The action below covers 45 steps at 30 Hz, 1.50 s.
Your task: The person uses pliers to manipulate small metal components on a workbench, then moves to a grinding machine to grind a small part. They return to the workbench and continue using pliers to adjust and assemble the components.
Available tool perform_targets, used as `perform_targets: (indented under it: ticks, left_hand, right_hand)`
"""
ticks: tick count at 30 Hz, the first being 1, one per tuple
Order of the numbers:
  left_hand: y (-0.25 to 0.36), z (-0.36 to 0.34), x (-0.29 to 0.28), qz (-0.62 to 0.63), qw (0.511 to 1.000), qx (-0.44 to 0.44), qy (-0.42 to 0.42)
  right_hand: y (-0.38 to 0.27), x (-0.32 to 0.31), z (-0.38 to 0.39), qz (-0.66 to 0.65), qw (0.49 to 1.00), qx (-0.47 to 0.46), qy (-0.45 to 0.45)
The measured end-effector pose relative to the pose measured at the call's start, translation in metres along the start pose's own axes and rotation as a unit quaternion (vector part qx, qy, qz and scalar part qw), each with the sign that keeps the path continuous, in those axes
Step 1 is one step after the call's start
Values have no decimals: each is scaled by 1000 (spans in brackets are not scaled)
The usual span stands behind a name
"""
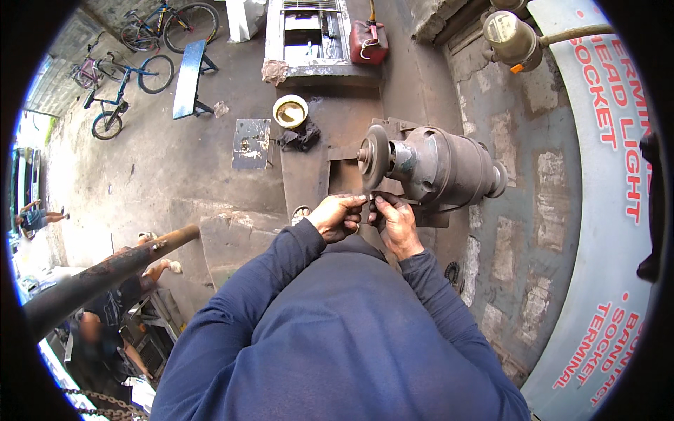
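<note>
Close together in front of me, my left hand (338, 216) and my right hand (396, 223) meet fingertip to fingertip. Both are closed in a pinch, with a tiny pale piece (371, 199) between the fingertips, too small to name. Just beyond them stands a bench grinder (453, 165) with a grey, dusty motor body. Its round wheel (378, 157) sits on the left end of the shaft, a short way above my fingertips. Whether the piece touches the wheel, I cannot tell; it looks apart from it.
A round tub (290, 111) and dark rag (300, 137) sit beyond, beside a small worn stool (252, 144). A red container (368, 43) stands farther back. A rusty pipe (112, 274) juts in at left, near another person (112, 330). A brick wall (503, 256) runs along the right.
</note>
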State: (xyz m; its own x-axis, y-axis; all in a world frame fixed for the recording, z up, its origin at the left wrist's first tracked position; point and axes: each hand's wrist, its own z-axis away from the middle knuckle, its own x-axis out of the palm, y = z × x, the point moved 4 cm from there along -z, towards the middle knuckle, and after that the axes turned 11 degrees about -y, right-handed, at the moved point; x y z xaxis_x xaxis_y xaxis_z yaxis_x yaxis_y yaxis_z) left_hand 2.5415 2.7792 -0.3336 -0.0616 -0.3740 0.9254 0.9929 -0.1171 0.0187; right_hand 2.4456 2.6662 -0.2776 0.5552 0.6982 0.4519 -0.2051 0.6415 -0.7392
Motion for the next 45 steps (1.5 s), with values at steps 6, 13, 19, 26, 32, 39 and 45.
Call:
perform_targets:
  ticks: [6,13,19,26,32,39,45]
  left_hand:
    - [1,-3,20,76,997,-23,1]
    - [-4,-10,6,112,993,-23,-16]
    - [-3,0,3,58,997,47,-33]
    - [9,5,11,-364,894,244,98]
    - [13,-1,14,-416,859,227,193]
    - [11,0,19,-336,891,233,199]
    - [10,14,31,-370,878,260,158]
  right_hand:
    - [23,-19,-13,-104,994,-21,3]
    - [17,-14,-18,-59,998,-18,27]
    - [16,-8,-16,-12,1000,-2,11]
    - [18,-9,-13,-73,997,1,-39]
    - [17,-4,-18,-168,985,22,-21]
    - [20,0,-22,-215,976,36,-16]
    - [35,-9,-19,-232,967,9,-106]
